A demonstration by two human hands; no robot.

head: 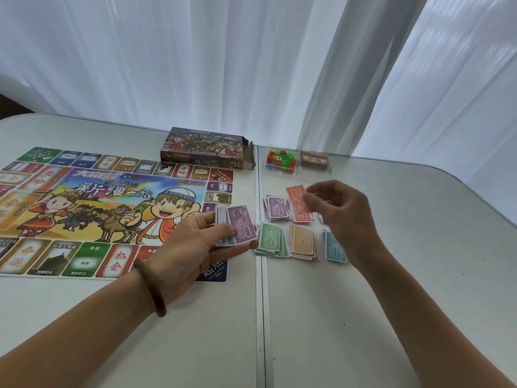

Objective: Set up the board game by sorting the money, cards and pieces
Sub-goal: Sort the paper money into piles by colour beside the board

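My left hand [193,245] holds a stack of play money [236,226] with a purple 5000 note on top, over the board's right edge. My right hand [340,211] pinches a single red note [297,202] just above the red pile [302,217]. Sorted piles lie on the table: purple [275,209], green 500 [270,240], orange [303,242] and blue [334,247], the blue one partly hidden by my right wrist. The colourful game board [92,208] lies flat on the left.
The open game box [207,152] stands behind the board. A clear tray [296,175] at the back holds coloured plastic pieces [279,159] and a brown card deck [314,161]. A seam [260,317] runs down the white table. Curtains hang behind.
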